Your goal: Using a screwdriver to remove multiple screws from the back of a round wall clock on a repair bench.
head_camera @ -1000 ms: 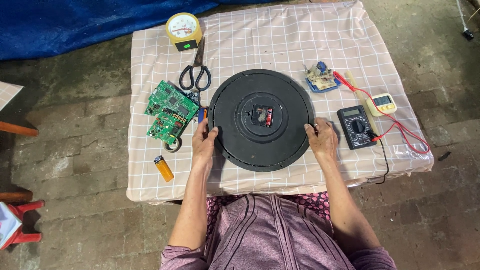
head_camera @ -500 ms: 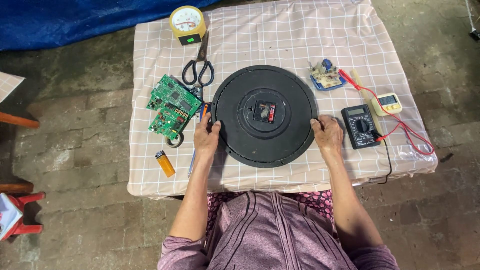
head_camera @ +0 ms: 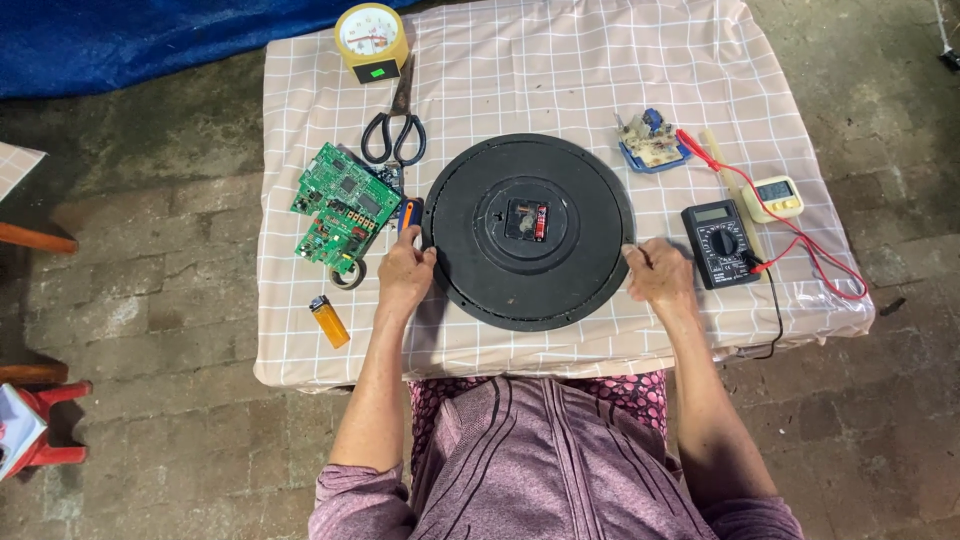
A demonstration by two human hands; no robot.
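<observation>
A round black wall clock [head_camera: 528, 231] lies face down on the checked tablecloth [head_camera: 560, 80], its movement with a battery showing at the centre. My left hand [head_camera: 404, 277] grips its left rim. My right hand [head_camera: 660, 274] grips its right rim. Both arms reach in from the bottom of the view.
Left of the clock lie green circuit boards [head_camera: 341, 206], black scissors [head_camera: 396, 130], a roll of tape and an orange lighter [head_camera: 329, 321]. A small yellow clock [head_camera: 371, 38] stands at the back. To the right sit a black multimeter [head_camera: 722, 243] with red leads, a small board [head_camera: 651, 140] and a small cream meter [head_camera: 778, 194].
Both hands stay on the clock's rim. The view has shifted slightly, so the table sits a little higher in the picture.
</observation>
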